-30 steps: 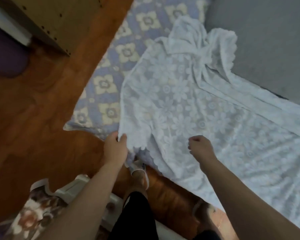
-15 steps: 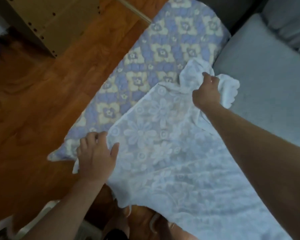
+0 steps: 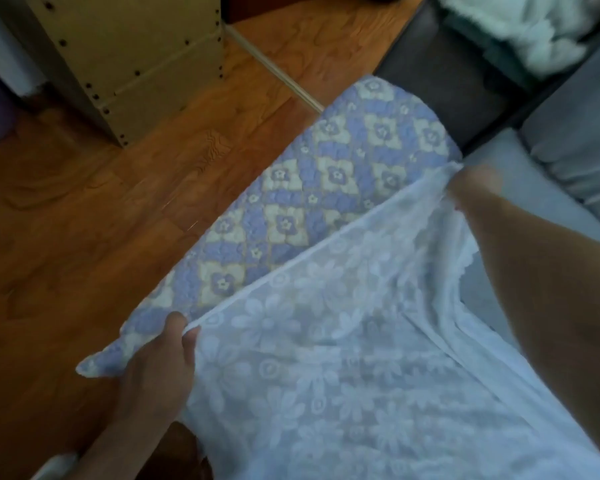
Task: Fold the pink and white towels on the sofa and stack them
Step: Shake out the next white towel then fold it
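A white towel with a lacy flower pattern lies spread over the sofa seat, its straight edge pulled taut from lower left to upper right. My left hand pinches the near end of that edge between thumb and fingers. My right hand, blurred, grips the far end beside the grey sofa cushion. No pink towel is in view.
Under the towel lies a purple and cream quilted cover that hangs over the sofa's front. Grey cushions rise at the right, with a fluffy white fabric behind. A wooden cabinet stands on the wood floor.
Both hands have taken hold of the towel's edge and drawn it straight. My right hand moved further right toward the cushion; my left went from lying flat to pinching the edge.
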Demonstrator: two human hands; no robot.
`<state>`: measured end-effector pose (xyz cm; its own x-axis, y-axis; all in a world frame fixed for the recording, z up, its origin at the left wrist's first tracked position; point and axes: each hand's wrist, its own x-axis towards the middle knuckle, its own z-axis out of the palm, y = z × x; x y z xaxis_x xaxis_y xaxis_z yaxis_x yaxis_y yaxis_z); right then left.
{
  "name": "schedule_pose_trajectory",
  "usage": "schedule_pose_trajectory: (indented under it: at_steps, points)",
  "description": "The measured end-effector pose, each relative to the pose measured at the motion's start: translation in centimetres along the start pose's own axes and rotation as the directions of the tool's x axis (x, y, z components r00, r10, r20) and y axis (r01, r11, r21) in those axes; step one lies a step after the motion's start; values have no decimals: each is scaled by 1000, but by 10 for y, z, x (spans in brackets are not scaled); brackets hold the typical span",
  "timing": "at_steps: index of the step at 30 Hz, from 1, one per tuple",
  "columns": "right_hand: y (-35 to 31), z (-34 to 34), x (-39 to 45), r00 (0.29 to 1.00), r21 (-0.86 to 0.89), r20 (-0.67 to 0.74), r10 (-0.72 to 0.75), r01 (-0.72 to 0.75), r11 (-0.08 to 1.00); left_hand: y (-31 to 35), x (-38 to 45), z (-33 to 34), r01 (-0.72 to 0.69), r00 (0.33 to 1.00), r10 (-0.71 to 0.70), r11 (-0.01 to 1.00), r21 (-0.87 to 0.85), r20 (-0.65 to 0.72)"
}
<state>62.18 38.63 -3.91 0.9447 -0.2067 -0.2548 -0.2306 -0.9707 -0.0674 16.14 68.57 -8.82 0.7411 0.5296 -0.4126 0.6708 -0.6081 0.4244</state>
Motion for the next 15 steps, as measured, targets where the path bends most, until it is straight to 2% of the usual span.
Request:
schedule_pose_trajectory:
  at_steps: [2, 3, 5, 7, 9, 12, 15]
  points:
    - [-17, -56, 18, 970, 22, -245, -2, 8, 1000, 1, 2, -18, -38, 998, 35, 997, -65, -49]
    - [-36, -84, 9, 946, 33, -324, -23, 35, 999, 4, 6, -29, -67, 995, 60, 995, -81, -82]
    - [-80, -117, -23, 920, 6, -374, -118, 130, 991, 9, 18, -43, -73, 990, 57, 989, -126, -126]
    - [-118, -114, -51, 883, -31, -343, -319, 328, 944, 6, 33, -45, -7, 993, -13, 984, -177, -114]
    - [-130, -80, -58, 874, -87, -223, -432, 424, 902, -9, 41, -38, 94, 993, -106, 982, -163, -61]
    - [-119, -13, -67, 931, -130, -44, -363, 355, 926, -36, 33, -27, 171, 985, -170, 972, -159, 18]
    - [-106, 47, -104, 902, -153, 41, -430, 431, 889, -65, 12, -21, 185, 982, -179, 973, -140, 55]
